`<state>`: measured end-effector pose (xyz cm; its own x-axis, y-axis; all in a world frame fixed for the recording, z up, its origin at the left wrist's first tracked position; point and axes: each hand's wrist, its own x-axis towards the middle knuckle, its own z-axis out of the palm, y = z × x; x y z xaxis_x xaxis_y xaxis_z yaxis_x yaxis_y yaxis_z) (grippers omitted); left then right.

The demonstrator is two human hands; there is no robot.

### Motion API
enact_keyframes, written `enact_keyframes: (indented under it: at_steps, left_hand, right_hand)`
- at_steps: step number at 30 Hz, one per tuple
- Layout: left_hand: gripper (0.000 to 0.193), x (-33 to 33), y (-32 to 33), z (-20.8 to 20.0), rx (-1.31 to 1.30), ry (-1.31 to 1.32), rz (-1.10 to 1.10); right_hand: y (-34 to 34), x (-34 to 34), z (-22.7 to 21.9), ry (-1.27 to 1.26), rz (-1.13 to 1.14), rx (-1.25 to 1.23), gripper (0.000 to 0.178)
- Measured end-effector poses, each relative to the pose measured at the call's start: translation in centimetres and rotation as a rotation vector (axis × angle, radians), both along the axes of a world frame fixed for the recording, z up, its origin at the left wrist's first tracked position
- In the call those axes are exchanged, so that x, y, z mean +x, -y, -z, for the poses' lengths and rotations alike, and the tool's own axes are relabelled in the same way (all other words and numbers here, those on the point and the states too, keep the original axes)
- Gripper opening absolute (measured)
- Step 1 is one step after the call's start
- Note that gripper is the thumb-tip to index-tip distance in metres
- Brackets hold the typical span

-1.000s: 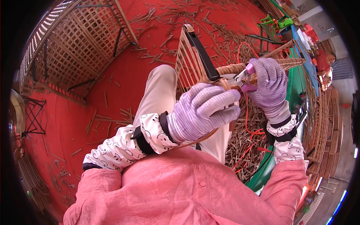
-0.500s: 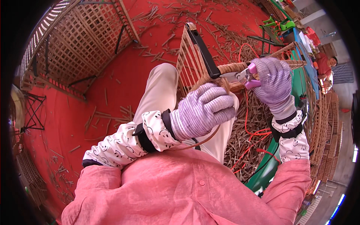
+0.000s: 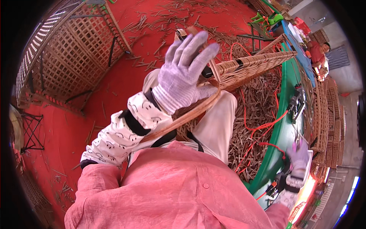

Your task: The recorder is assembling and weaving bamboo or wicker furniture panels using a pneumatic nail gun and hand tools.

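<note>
My left hand [image 3: 183, 74], in a lilac knit glove, is raised over the corner of a wicker frame [image 3: 251, 70] that lies across my lap. Its fingers are stretched out and spread. A loose tan wicker strip [image 3: 190, 114] runs beneath this hand, from my left forearm to the frame's corner. The frame has a bound top bar, and a black piece [image 3: 207, 71] at the corner is partly hidden by my fingers. Far to the right, my right hand [image 3: 298, 155] is over the green-edged table; it is small and blurred, and its fingers cannot be made out.
A black and metal tool [image 3: 296, 102] with an orange hose [image 3: 263, 125] lies on the green-edged table [image 3: 280, 133]. Many cut wicker scraps [image 3: 251, 103] lie beside my leg. A large lattice wicker piece [image 3: 76, 49] stands at far left. Another person [image 3: 317, 53] is at far right.
My right hand has moved from the frame down to the right; the pink-handled pruning shears have left the frame's corner. My left hand has risen and spread its fingers, and the frame has turned.
</note>
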<state>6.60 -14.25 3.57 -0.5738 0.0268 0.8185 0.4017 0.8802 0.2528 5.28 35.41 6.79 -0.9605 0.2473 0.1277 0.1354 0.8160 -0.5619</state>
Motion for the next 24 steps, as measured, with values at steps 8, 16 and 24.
enact_keyframes:
  at_steps: [8,16,24]
  left_hand:
    - [0.045,-5.5,0.1,-3.1,-0.098,0.215,0.225]
    - [0.028,-3.7,2.6,-1.7,0.132,0.389,0.314]
    - [0.033,-4.4,2.1,-0.9,-0.058,0.315,0.212]
  right_hand:
    - [-10.4,9.5,2.5,0.867,0.346,0.669,0.062]
    - [7.3,-3.4,0.6,-0.071,-0.486,0.317,0.050]
    - [32.0,-8.6,-1.5,-0.536,-1.298,-0.074,0.042]
